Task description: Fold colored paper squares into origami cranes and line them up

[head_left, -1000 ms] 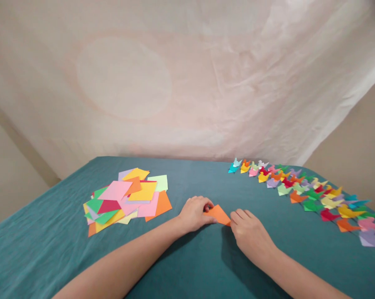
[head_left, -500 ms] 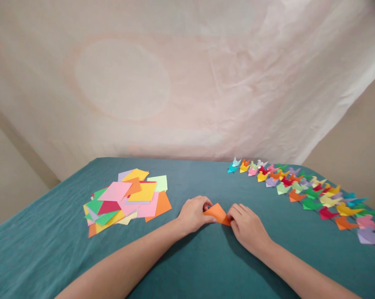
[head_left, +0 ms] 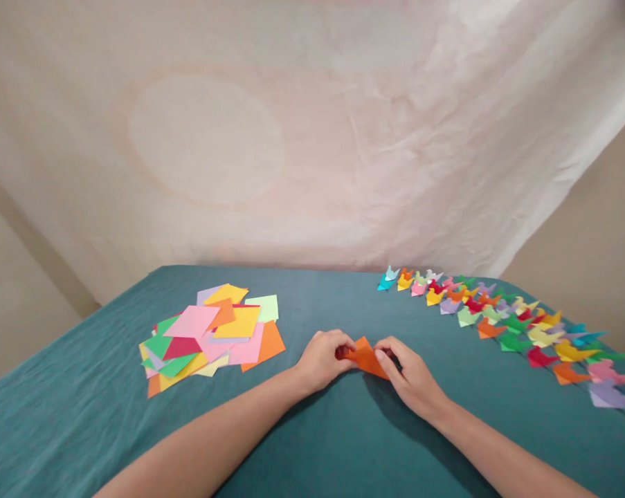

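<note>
A folded piece of orange paper (head_left: 367, 360) is held between my two hands, low over the front middle of the table. My left hand (head_left: 324, 358) pinches its left corner between thumb and fingers. On the other side, my right hand (head_left: 408, 373) is closed on the right edge, thumb in front and fingers behind. The paper's peak points up and away from me, and its lower right corner runs beneath my right thumb. Parts of both ends are hidden by my fingers.
Left of my hands lies a loose pile of coloured paper sheets (head_left: 192, 322). Several rows of small folded paper birds (head_left: 514, 342) stand along the right side. A teal cloth (head_left: 312, 443) covers the table, and a pale hanging sheet (head_left: 312, 138) rises behind it.
The orange paper has tilted, showing a darker, steeper face. My right hand has changed its grip, with the thumb now extended along the front of the paper. My left hand keeps its pinch.
</note>
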A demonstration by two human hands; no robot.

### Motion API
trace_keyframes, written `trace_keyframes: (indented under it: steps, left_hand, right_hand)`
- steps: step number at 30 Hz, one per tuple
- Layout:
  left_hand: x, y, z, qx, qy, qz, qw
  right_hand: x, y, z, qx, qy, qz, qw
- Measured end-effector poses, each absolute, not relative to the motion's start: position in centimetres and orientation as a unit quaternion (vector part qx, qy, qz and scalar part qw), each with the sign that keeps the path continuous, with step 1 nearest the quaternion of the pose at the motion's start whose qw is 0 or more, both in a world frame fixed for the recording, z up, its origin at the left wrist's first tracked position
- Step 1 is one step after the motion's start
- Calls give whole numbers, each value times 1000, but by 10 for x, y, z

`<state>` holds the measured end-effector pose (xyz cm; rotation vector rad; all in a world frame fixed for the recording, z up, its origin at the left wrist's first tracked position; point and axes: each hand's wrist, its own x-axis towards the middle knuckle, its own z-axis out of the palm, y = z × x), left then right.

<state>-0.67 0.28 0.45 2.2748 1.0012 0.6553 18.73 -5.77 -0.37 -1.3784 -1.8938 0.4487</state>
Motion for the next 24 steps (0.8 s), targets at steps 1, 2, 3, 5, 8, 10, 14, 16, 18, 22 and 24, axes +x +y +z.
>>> trace_keyframes:
  steps: [1,2,3,5,8,10,14,16,18,22,24]
  left_hand:
    - [-7,3,5,855,362,248,277]
    - [-7,3,5,859,349,254,276]
    - [-7,4,5,861,334,262,279]
    - [-8,5,4,863,310,275,290]
    - [-8,8,0,865,289,283,296]
    - [-8,10,-2,868,275,286,299]
    - [-9,12,-5,875,260,280,299]
    - [-9,13,-6,878,262,278,290]
    - [-10,13,-6,881,268,277,273]
    - [-12,12,-4,889,300,270,217]
    - [-14,10,-1,895,317,256,181]
  right_hand:
    - [187,-58,-2,-533,-734,184,378]
    - [187,-58,0,-530,-730,194,387]
    - [187,-58,1,-527,-724,204,396]
    - [188,-57,1,-521,-711,227,414]
    - [191,-55,0,-502,-700,266,433]
    - [193,-54,-2,-484,-699,283,443]
    - [195,-54,-3,-456,-714,293,443]
    - [195,-55,-2,-444,-727,291,435]
    - [196,-55,-2,-432,-743,281,427]
    - [198,-55,-3,-416,-776,241,409]
    - [199,-55,-4,-409,-787,226,402]
